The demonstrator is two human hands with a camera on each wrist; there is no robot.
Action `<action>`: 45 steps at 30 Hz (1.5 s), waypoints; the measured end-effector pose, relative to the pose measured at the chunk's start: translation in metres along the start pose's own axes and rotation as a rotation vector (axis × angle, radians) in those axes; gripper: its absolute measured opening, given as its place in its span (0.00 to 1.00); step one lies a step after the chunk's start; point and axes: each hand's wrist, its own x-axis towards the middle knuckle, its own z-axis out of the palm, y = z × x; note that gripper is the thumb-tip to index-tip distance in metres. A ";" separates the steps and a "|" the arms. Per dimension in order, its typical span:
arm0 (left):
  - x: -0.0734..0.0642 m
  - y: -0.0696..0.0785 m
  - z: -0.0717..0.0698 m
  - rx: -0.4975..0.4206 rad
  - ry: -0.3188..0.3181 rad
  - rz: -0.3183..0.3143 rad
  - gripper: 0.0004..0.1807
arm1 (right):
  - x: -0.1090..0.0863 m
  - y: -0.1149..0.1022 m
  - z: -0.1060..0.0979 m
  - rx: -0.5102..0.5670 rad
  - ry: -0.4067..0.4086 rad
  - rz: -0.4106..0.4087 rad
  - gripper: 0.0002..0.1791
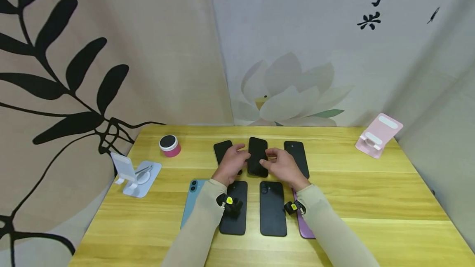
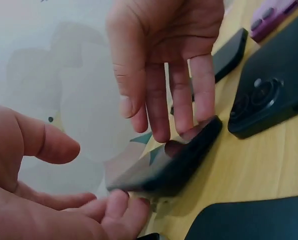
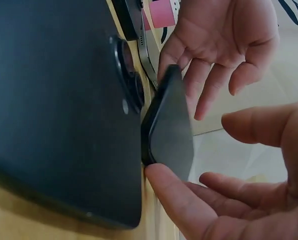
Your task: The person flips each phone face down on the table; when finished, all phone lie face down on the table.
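A black phone [image 1: 257, 158] with a glossy face up lies between my two hands in the middle of the back row. My left hand [image 1: 233, 164] touches its left edge with its fingertips; in the left wrist view the thumb stands away from the phone [image 2: 184, 167]. From the other side, the fingertips of my right hand [image 1: 283, 166] meet the right edge, and its thumb is apart too. Under the left hand a second black phone [image 1: 222, 150] is partly hidden. Another dark phone [image 1: 297, 155] lies beside the right hand.
Nearer the front lie a light blue phone [image 1: 191, 197], two black phones [image 1: 237, 213] [image 1: 273, 211] and a purple phone [image 1: 306, 230], partly under the sleeves. A white phone stand [image 1: 142, 180] and a pink-and-white round container [image 1: 170, 148] stand left; a pink phone stand [image 1: 380, 135] stands right.
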 end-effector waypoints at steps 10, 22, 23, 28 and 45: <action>0.007 -0.006 0.014 -0.224 -0.141 0.027 0.27 | 0.001 -0.005 0.004 0.097 0.000 0.005 0.30; 0.002 -0.014 0.026 0.007 -0.277 0.035 0.28 | 0.001 -0.005 0.001 0.060 0.067 -0.006 0.28; 0.001 -0.015 0.027 0.018 -0.275 0.040 0.28 | 0.001 -0.005 0.001 0.066 0.068 -0.005 0.28; 0.000 -0.013 0.027 -0.026 -0.217 0.044 0.26 | -0.001 -0.009 -0.007 0.048 0.091 -0.022 0.28; 0.006 -0.012 0.012 -0.258 -0.182 -0.061 0.24 | -0.010 -0.023 -0.016 0.097 0.135 -0.100 0.25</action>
